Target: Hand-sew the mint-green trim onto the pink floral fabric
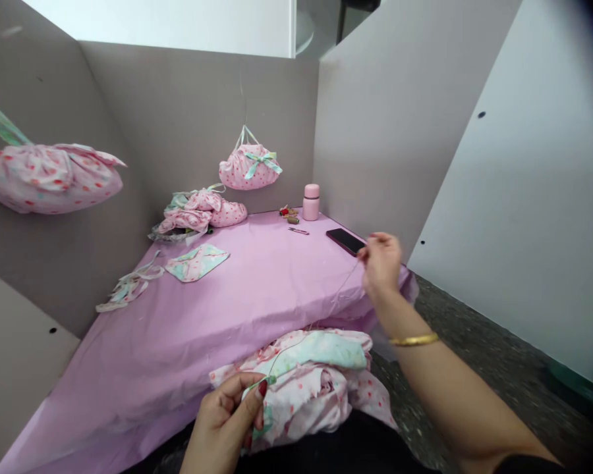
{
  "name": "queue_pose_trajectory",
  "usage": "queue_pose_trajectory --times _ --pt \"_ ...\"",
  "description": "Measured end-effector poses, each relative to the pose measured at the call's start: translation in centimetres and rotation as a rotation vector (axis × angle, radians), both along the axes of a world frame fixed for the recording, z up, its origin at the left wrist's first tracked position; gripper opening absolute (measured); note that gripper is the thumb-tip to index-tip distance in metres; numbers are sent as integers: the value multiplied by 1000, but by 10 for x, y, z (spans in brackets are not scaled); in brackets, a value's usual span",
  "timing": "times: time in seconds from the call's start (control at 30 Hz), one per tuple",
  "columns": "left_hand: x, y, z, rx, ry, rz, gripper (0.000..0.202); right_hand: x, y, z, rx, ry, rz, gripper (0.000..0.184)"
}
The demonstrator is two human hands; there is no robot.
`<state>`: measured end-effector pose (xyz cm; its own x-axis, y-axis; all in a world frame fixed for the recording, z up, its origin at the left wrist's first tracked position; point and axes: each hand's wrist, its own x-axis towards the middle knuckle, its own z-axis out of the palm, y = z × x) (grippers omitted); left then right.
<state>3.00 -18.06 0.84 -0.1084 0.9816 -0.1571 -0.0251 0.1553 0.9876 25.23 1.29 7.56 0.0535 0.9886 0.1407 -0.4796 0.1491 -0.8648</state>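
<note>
My left hand (227, 415) pinches the edge of a pink dotted and mint fabric bundle (311, 382) that lies on my lap at the table's near edge. My right hand (380, 263) is raised to the right with its fingertips pinched on a thin thread (326, 309), likely with a needle that is too small to make out. The thread runs taut from that hand down to the fabric near my left thumb. A gold bangle sits on my right wrist.
A pink cloth covers the table (202, 329). On it lie a mint fabric piece (196, 262), ribbon scraps (128, 288), a pile of pink fabric (202, 214), a pink bottle (311, 201), a dark phone (346, 241) and small tools (296, 230). Finished pink pouches (250, 168) (49, 178) hang on grey partitions.
</note>
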Motion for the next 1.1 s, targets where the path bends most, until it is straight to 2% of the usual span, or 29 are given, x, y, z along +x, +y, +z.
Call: queue_pose_trajectory --times 0.03,0.07,0.1,0.13,0.17,0.2,0.23,0.27,0.37,0.63,0.73,0.83,0.9,1.0,1.1 --pt "1 0 1 3 -7 7 36 -10 -13 -10 5 -39 55 9" --pt "1 0 1 7 -12 17 36 -22 -28 -20 0 -86 137 15" --pt "2 0 2 8 -16 24 36 -33 -44 -30 -14 -163 305 22" --pt "2 0 3 5 -18 24 36 -43 -59 -38 -9 -324 670 24" --pt "3 -1 4 0 -20 22 37 -51 -71 -45 23 -421 922 23" --pt "3 -2 5 -7 -21 21 37 -56 -80 -49 50 -486 1069 20" --pt "3 -2 6 -15 -22 19 38 -59 -85 -50 93 -552 1129 21" --pt "3 -3 6 -18 -22 21 38 -59 -87 -50 142 -604 1080 27" --pt "4 -4 6 -20 -18 28 39 -52 -77 -43 259 -727 710 37" --pt "9 -6 9 -22 7 24 38 -11 -9 -24 379 -974 -148 27" --pt "10 -8 10 -23 30 18 39 4 16 -18 396 -1108 -389 22" --pt "10 -9 11 -19 46 -4 39 12 35 -17 390 -1225 -526 18" --pt "11 -9 12 -18 67 -3 37 14 43 -19 373 -1287 -566 16" --pt "12 -10 14 -12 84 -9 36 11 50 -25 342 -1349 -558 14" --pt "12 -10 15 -6 96 -12 36 4 45 -30 322 -1361 -487 8"
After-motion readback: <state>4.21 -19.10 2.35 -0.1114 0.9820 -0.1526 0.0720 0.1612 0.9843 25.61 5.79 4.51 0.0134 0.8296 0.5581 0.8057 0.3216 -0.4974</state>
